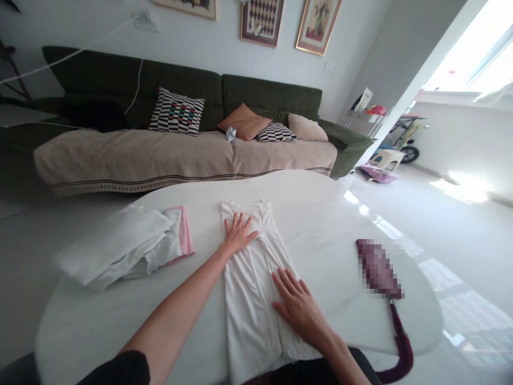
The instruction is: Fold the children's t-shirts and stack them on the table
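A white garment [250, 289] lies spread lengthwise on the white table, its lower end reaching the near edge by my lap. My left hand [237, 235] rests flat on its upper part, fingers spread. Lower down on the right side, my right hand [298, 305] lies palm down on the cloth with the fingers stretched out. Neither hand grips the fabric. What kind of garment it is, I cannot tell for sure.
Left on the table [328, 214] sits a heap of white cloth [132, 246] with a pink piece [185, 235]. A dark red object [379, 270], partly pixelated, lies at the right, its curved handle [404, 353] past the edge. Behind stands a green sofa [272, 93] with cushions.
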`<state>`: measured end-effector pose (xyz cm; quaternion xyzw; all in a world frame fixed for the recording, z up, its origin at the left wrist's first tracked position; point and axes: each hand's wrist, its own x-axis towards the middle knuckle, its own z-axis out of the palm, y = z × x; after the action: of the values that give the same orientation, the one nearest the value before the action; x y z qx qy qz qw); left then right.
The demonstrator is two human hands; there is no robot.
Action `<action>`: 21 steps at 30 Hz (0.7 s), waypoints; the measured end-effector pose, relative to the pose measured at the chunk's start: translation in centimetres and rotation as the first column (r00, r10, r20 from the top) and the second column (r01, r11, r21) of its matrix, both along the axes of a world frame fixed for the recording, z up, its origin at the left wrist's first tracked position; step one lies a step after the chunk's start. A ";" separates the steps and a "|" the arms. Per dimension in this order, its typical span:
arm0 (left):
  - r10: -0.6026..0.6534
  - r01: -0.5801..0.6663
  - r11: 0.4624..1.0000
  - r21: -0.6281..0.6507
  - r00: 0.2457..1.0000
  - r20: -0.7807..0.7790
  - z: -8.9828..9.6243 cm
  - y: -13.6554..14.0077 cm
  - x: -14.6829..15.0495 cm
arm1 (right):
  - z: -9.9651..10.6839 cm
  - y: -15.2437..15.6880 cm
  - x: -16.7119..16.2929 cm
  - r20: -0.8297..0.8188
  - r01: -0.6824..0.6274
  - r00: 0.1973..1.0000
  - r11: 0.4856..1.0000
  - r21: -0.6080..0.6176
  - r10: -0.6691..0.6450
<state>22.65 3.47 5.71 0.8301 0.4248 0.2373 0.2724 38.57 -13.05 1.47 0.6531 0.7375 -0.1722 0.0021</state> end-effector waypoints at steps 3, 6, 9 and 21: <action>-0.021 0.021 1.000 0.001 1.000 0.005 0.8 -4.8 -1.3 | 0.3 -7.0 0.3 -0.005 0.093 0.996 0.992 -0.080 -0.093; -0.075 0.074 0.997 -0.013 0.996 -0.058 -0.7 -11.6 -3.6 | 0.4 -11.7 0.8 -0.048 0.093 0.994 0.989 -0.116 -0.099; -0.254 0.243 0.967 -0.075 0.918 -0.305 -3.4 -18.3 -6.3 | -0.2 -13.7 0.7 -0.057 0.137 0.989 0.990 0.011 -0.136; -0.214 0.314 0.935 0.167 0.872 -0.441 -6.2 -21.2 -9.1 | -2.5 -10.8 -2.6 0.158 0.133 0.967 0.926 0.352 -0.199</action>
<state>13.54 -17.77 -0.46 0.9379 0.3241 0.0636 0.1065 36.01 -23.82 -1.00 0.7175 0.6941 0.0210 -0.0542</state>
